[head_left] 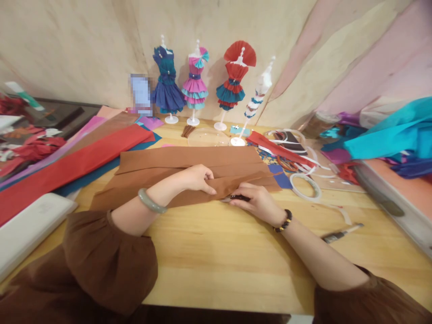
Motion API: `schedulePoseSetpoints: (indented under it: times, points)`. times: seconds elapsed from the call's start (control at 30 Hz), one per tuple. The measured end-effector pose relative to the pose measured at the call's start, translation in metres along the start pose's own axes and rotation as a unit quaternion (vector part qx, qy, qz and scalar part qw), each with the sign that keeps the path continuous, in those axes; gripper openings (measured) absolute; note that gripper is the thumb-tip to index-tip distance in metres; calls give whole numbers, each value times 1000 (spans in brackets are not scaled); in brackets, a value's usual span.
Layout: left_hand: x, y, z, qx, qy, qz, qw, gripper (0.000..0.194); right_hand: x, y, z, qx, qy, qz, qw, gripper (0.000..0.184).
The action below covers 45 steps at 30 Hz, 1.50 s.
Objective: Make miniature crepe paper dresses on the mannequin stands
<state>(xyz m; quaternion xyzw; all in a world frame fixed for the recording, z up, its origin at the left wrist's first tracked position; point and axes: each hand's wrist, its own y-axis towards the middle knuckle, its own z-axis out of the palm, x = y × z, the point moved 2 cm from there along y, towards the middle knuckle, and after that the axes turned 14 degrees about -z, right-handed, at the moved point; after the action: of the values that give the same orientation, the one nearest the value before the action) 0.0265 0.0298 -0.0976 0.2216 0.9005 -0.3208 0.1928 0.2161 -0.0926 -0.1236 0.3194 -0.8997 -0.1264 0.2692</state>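
Observation:
A wide brown sheet of crepe paper (189, 157) lies in overlapping layers across the middle of the table. My left hand (194, 179), with a jade-coloured bangle at the wrist, pinches the near layer of it between thumb and fingers. Just to the right, my right hand (258, 202) is closed around small black-handled scissors (240, 197). Their metal blades point left at the paper's near edge, close to my left thumb. My fingers partly cover the handles. A flap of the brown paper stands slightly raised between both hands.
Several small dress forms in paper dresses, such as the red one (234, 76), stand along the wall. Long red paper (111, 146) lies at left above a white case (33, 229). At right are a tape roll (305, 187), a craft knife (342, 233) and turquoise paper (388, 130).

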Motion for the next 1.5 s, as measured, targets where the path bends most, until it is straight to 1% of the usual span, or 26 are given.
schedulePoseSetpoints:
  times: [0.13, 0.43, 0.63, 0.83, 0.97, 1.1, 1.27, 1.37, 1.5]
  points:
    - [-1, 0, 0, -5, 22, 0, 1000, 47, 1, 0, -1, -1, 8, -1, 1000, 38]
    - [-6, -7, -2, -31, 30, 5, 999, 31, -2, -1, 1, -10, -1, -5, 1000, 34]
    - [-5, -6, -1, -32, 17, 8, 999, 31, -3, -1, 1, -12, 4, -7, 1000, 32]
    - [-7, -10, -2, -19, 7, 9, 1000, 33, -2, -2, 1, -10, 1, -14, 1000, 32]
    - [-6, -8, -2, -15, 15, 18, 1000, 36, 3, 0, 0, -4, -24, -12, 1000, 33]
    - [-5, -7, -3, -13, 9, 26, 1000, 33, 8, 0, -1, 10, -58, -1, 998, 31]
    - [-5, -8, -4, 10, -6, 29, 1000, 28, 8, -2, -3, 14, -87, -2, 996, 34]
    - [-3, -7, -5, 14, -9, 31, 999, 30, 8, -1, -1, 8, -87, -5, 996, 35]
    - [-4, -10, -5, 20, -16, 29, 999, 29, 11, 3, 3, 4, -72, -8, 997, 32]
